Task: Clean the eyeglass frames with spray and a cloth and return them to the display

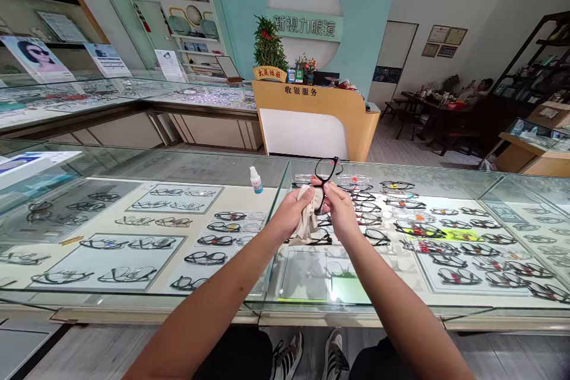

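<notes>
Above the glass display counter I hold a pair of black-framed eyeglasses (327, 171), turned on end so one lens is up and the other down. My left hand (291, 211) is closed on a pale beige cleaning cloth (307, 222), which is wrapped about the lower lens and hangs below it. My right hand (341, 206) pinches the frame near its bridge. A small white spray bottle (255, 180) with a blue label stands upright on the glass, left of my hands. Part of the lower lens is hidden by cloth and fingers.
Under the glass top (214, 169) lie rows of eyeglasses (207, 257) on trays. A wooden cashier desk (312, 101) with a plant (269, 47) stands beyond. Another counter (200, 95) runs along the back left. A person (481, 89) sits at a table far right.
</notes>
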